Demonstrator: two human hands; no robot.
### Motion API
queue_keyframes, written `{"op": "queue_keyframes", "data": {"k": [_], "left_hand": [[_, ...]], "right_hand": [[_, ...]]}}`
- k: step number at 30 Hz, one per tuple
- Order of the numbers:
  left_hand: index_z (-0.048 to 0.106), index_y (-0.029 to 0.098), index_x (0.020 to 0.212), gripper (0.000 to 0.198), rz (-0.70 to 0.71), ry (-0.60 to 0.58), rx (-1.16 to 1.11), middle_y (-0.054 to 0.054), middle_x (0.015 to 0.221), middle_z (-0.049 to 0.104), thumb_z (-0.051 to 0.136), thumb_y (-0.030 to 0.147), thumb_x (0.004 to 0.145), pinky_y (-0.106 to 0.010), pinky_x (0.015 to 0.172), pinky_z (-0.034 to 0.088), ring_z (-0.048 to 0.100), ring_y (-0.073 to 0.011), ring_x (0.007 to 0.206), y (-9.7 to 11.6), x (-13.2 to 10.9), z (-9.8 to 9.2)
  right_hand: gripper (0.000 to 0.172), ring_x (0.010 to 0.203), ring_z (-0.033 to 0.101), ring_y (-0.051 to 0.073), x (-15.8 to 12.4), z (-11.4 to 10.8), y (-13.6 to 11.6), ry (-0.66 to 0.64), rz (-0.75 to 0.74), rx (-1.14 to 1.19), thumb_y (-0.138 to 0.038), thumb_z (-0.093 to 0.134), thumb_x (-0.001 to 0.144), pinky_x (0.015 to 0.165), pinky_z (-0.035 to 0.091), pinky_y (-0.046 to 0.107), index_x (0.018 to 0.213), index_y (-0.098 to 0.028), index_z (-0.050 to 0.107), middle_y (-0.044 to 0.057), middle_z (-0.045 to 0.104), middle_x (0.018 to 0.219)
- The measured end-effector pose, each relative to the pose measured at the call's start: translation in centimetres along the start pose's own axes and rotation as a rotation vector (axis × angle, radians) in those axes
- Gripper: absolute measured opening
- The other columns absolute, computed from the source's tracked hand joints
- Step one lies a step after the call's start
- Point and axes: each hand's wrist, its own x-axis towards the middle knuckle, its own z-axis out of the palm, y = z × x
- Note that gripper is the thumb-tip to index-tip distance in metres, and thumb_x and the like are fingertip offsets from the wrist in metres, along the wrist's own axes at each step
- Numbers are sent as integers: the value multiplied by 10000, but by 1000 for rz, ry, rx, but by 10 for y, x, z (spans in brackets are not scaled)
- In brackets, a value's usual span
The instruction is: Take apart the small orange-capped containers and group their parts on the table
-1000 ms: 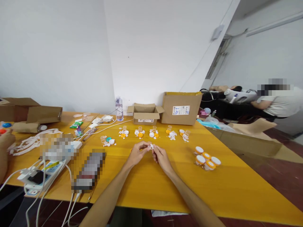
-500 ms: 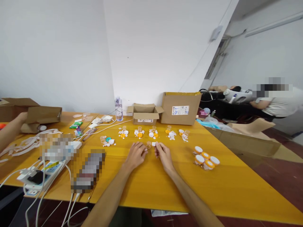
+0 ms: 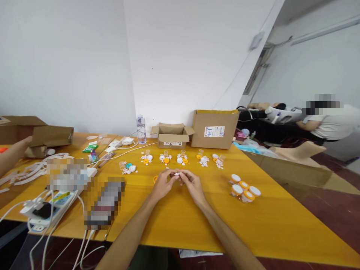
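The left hand (image 3: 163, 184) and the right hand (image 3: 193, 185) meet over the middle of the yellow table (image 3: 281, 221). The fingertips of both are closed on a small white part (image 3: 177, 173), held just above the table top. The part is very small and a little blurred, but its long axis seems to run left to right, from one hand to the other, and lies about flat. A small orange piece (image 3: 155, 179) lies on the table just left of the left hand.

Farther away, a row of small part piles (image 3: 165, 159) runs left to right. Behind it stand an open carton (image 3: 172, 139), a larger closed carton (image 3: 215, 129) and a clear bottle (image 3: 141, 129) near the white wall. To the right of the hands, four small capped cups (image 3: 244, 190) stand together.

On the left side lie a power strip (image 3: 53, 208) with white cables, and another person's hand (image 3: 17, 150) reaches in at the far left edge. The near part of the table, around the forearms and to the right, is bare wood as far as the edge.
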Motion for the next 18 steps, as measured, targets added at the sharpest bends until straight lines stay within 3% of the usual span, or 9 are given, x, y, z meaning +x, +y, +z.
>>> {"op": "queue_keyframes", "data": {"k": [5,11,18], "left_hand": [[723,214,882,135,-22,29,-41,-15,828,731,610,262,825,-273,734,473,604,-157,739,-1,1,0],[722,218,878,154,-37,40,-29,-6,806,728,615,319,832,-260,665,424,585,-153,721,1,1,-1],[719,220,849,146,-40,19,-51,-4,790,711,655,340,795,-272,701,433,566,-155,712,1,0,-1]], "right_hand": [[454,728,638,210,0,-1,-2,-13,13,14,-622,703,687,576,531,308,884,-216,747,71,742,857],[408,736,637,207,1,-2,-3,-1,9,10,-580,729,672,580,520,301,871,-225,749,70,744,898],[530,526,512,147,0,-1,-3,-48,6,-137,-732,596,722,493,434,269,694,-208,666,5,597,595]]}}
